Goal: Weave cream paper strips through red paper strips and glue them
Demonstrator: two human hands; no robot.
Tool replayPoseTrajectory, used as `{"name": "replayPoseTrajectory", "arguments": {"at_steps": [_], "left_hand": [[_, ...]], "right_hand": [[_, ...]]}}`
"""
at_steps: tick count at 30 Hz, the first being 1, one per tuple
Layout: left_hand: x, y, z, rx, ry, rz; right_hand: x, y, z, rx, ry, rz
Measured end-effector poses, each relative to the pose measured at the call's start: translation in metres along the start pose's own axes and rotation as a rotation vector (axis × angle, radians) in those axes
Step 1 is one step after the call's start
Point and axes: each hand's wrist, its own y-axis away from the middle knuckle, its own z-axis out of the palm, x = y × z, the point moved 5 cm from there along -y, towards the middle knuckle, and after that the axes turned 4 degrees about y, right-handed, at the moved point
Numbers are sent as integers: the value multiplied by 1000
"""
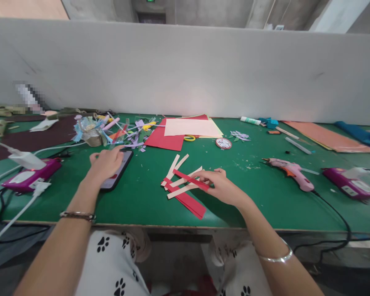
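Note:
My left hand [106, 163] rests palm down on a black smartphone [121, 172] lying on the green table [142, 193], fingers spread over its screen. My right hand [222, 186] pinches a thin red paper strip [189, 179] above a loose fan of cream strips [180, 177] and wider red strips [188, 201]. Both wrists wear a bangle.
Red and cream paper sheets [185, 129] with yellow scissors [189, 138] lie further back. A heap of coloured scraps [111, 129] sits at left. A pink glue gun [291, 172] lies at right, with purple power strips [347, 185] and cables at both sides. A white partition [185, 70] stands behind the table.

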Motion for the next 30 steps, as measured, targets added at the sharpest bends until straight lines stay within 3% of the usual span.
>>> {"name": "replayPoseTrajectory", "arguments": {"at_steps": [3,5,7,9,12,15,18,24,27,30], "left_hand": [[-8,-2,-6,-14,-31,-19],[4,-1,-11,15,-27,-4],[29,3,-13,12,21,74],[64,12,-5,-88,165,269],[106,33,19,-268,274,438],[127,56,46,-418,305,560],[132,72,58,-450,293,643],[131,79,60,-449,164,714],[132,79,64,-472,129,726],[132,81,65,-423,110,740]], "right_hand": [[-1,-1,0,-13,-17,5],[-2,-1,1,-23,-26,14],[-3,0,1,-32,-30,18],[-3,0,1,-28,-28,7],[-3,0,2,-4,-26,-6],[-2,0,3,4,-37,13],[-4,0,2,17,-87,31],[-11,2,-2,2,-279,15],[-13,5,-3,19,-274,-9],[-14,6,-3,65,-207,-41]]}}
